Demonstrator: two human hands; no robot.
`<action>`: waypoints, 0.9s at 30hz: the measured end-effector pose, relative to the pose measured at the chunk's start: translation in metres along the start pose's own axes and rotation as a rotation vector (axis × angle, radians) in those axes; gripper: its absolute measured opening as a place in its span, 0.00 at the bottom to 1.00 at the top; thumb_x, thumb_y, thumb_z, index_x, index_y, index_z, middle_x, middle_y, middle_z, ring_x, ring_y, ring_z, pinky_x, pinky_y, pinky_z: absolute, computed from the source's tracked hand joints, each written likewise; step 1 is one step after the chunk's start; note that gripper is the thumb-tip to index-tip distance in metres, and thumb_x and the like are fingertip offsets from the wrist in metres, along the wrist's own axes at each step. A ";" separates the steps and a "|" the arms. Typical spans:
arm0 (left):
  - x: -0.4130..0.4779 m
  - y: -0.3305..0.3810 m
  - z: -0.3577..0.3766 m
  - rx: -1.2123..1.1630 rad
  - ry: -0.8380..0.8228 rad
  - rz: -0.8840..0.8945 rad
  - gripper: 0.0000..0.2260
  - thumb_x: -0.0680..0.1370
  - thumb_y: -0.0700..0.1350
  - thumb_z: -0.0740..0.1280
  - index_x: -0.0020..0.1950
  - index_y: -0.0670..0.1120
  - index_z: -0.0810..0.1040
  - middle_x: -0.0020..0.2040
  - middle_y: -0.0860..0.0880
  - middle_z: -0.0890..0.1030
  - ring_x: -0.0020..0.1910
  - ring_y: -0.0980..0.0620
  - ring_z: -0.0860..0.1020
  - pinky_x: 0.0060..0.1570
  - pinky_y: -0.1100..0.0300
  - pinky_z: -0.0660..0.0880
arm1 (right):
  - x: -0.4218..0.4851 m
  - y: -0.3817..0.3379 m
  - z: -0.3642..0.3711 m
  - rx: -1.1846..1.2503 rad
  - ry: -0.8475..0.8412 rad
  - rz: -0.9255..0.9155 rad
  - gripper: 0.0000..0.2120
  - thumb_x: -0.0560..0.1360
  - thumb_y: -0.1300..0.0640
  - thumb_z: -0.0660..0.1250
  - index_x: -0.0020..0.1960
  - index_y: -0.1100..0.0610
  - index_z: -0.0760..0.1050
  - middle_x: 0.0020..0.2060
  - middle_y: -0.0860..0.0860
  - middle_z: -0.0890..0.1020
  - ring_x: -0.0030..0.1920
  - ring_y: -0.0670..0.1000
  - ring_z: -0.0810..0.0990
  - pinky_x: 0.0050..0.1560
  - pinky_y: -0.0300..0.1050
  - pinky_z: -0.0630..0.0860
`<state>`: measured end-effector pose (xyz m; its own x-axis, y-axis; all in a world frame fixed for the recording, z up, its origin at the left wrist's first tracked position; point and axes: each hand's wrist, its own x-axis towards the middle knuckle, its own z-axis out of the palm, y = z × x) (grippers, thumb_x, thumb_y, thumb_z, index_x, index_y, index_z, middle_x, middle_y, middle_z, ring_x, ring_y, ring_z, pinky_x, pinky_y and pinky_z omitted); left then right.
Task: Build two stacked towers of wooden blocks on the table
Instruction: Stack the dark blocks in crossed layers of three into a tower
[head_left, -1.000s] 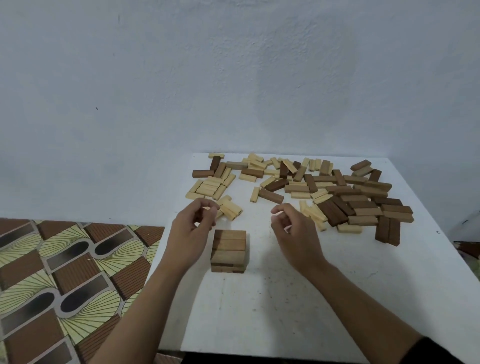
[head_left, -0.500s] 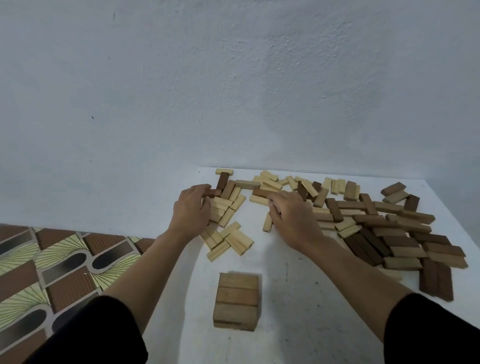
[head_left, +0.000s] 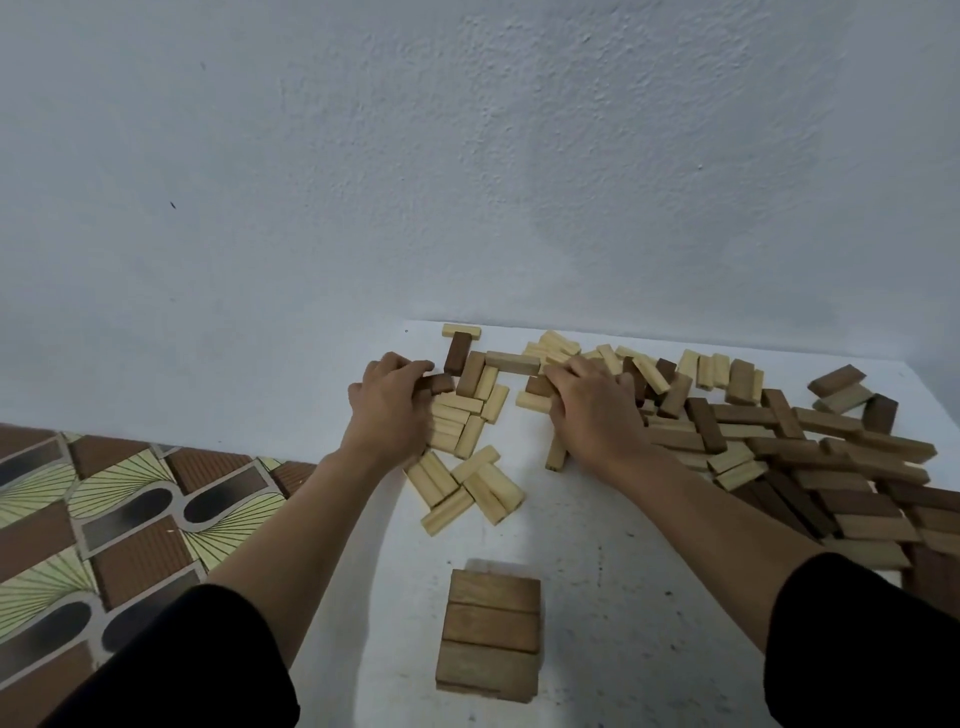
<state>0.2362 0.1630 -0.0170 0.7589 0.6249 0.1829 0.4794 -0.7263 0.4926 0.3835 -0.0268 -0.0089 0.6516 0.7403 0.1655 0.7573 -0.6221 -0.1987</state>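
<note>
Though parked either side of the started tower (head_left: 491, 639) 1 s ago, now stretched well fwd w/ both arms to the far end of the table (head_left: 649, 623). Means last layer finished w/, and fetch step on for the next one. Left the tower alone near the front edge, about centre, well apart from both hands. Shows 3 pieces side by side on top, w/ at least one more layer below. Shows only one tower begun, no sign of a 2nd, so prob. early in the job.

At left hand (head_left: 387, 410): down on the left cluster of pale blocks (head_left: 457, 415), w/ fingers (head_left: 410, 366) curled nearly closed round one end of a dark brown block (head_left: 440, 384), other end poking out to the right. Looks like a real grip, not just a touch. Not lifted clear, as far as can be judged.

At right hand (head_left: 592, 410): on the left edge of the big mixed pile (head_left: 810, 452), w/ fingers (head_left: 563, 371) bent over a brown block (head_left: 537, 387), tips hidden behind the knuckles. Touching it for sure; can't tell whether pinched or only pressed on.

Next, prob.: pull both clear w/o dragging neighbours, carry back, lay crosswise on the top layer.
</note>
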 end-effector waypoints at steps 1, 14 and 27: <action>0.000 0.000 -0.002 0.003 0.002 0.005 0.16 0.82 0.40 0.63 0.70 0.47 0.77 0.60 0.48 0.75 0.63 0.47 0.72 0.57 0.51 0.59 | 0.001 -0.001 -0.001 0.003 -0.011 0.009 0.16 0.82 0.60 0.58 0.68 0.55 0.74 0.62 0.52 0.74 0.62 0.55 0.72 0.62 0.58 0.65; -0.015 0.032 -0.031 -0.237 -0.008 0.058 0.07 0.79 0.39 0.69 0.57 0.46 0.79 0.50 0.52 0.82 0.50 0.52 0.80 0.49 0.69 0.74 | -0.027 -0.012 -0.015 0.419 0.220 -0.006 0.22 0.74 0.75 0.65 0.65 0.61 0.74 0.56 0.54 0.76 0.51 0.50 0.74 0.54 0.46 0.71; -0.114 0.111 -0.086 -0.524 -0.145 0.088 0.10 0.78 0.46 0.71 0.56 0.59 0.77 0.47 0.56 0.82 0.44 0.57 0.81 0.40 0.67 0.75 | -0.125 -0.014 -0.073 0.828 0.164 0.185 0.19 0.75 0.66 0.67 0.58 0.46 0.77 0.52 0.54 0.76 0.44 0.48 0.82 0.42 0.41 0.81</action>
<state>0.1655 0.0360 0.0898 0.8572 0.4951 0.1418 0.1557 -0.5116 0.8450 0.2943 -0.1295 0.0438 0.8077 0.5597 0.1855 0.4039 -0.2959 -0.8656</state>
